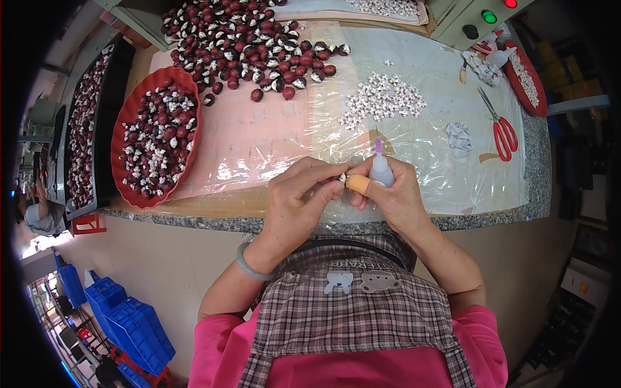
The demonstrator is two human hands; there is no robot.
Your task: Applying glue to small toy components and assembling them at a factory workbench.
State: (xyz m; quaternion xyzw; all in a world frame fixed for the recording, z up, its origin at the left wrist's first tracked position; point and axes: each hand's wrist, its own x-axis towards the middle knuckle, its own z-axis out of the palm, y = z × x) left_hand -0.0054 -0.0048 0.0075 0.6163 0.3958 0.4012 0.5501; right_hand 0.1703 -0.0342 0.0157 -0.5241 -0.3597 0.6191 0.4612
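My left hand (299,197) pinches a small white piece (341,177) between thumb and fingertips at the near edge of the table. My right hand (391,194) meets it, gripping a small white glue bottle (381,169) with a purple tip pointing up. A tan bandage (358,185) wraps that thumb. A loose pile of small white pieces (383,97) lies beyond the hands on clear plastic sheeting (420,139). A heap of dark red and white pieces (249,42) covers the far middle of the table.
A red fluted tray (123,129) of the red and white pieces sits at left, a long black tray (113,97) beside it. Red-handled scissors (501,129) and a crumpled white scrap (459,139) lie at right. Blue crates (129,320) stand on the floor at lower left.
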